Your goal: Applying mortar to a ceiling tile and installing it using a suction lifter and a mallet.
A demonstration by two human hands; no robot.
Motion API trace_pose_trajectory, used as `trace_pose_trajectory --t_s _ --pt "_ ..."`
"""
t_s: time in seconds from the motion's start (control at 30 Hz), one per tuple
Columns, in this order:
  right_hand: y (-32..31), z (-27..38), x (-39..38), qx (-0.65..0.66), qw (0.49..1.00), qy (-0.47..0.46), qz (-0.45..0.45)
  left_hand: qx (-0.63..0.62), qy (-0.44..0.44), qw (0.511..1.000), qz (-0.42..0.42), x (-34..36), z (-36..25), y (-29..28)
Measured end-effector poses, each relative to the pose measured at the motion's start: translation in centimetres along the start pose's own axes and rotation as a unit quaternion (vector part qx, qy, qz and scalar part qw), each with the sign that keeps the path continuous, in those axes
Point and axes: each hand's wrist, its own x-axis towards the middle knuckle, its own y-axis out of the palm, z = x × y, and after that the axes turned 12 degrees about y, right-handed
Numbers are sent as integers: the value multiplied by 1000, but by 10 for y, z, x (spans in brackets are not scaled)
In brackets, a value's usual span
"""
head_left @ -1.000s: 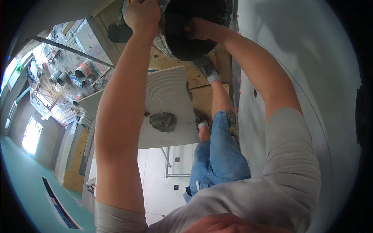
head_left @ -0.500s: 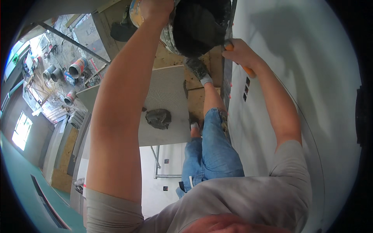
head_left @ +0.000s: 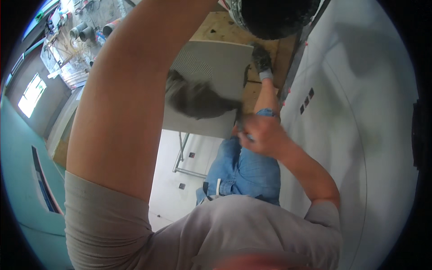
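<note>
My right hand (head_left: 265, 135) is closed round the handle of a trowel (head_left: 238, 112), both partly smeared by motion. The trowel's dark end meets a blurred mass of wet grey mortar (head_left: 193, 99) on a large grey tile (head_left: 231, 58). Combed ridges of mortar (head_left: 193, 64) cover part of the tile beyond that mass. My left arm reaches up past the upper edge, so its hand is out of sight. At the top, a bucket (head_left: 236, 15) with a dark inside is only partly in the picture.
On the right rises a pale wall (head_left: 333, 112) with several small dark box openings (head_left: 307, 101). Wooden boards (head_left: 274, 47) lie underfoot, where my shoe (head_left: 261, 58) stands. A metal frame (head_left: 189, 171) shows below the tile. Several buckets (head_left: 87, 33) stand on the cluttered floor at far left.
My right hand has come down from the bucket to the tile with the trowel. The mortar on the tile now looks larger and smeared. My left hand has left the picture.
</note>
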Motion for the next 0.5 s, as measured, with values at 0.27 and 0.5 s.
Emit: trace_pose_trajectory --t_s 0.27,0.5 --pt "196 7 100 -104 969 76 213 -188 233 948 -104 36 102 26" --pt "43 13 10 -63 938 240 243 -166 222 956 -94 25 77 32"
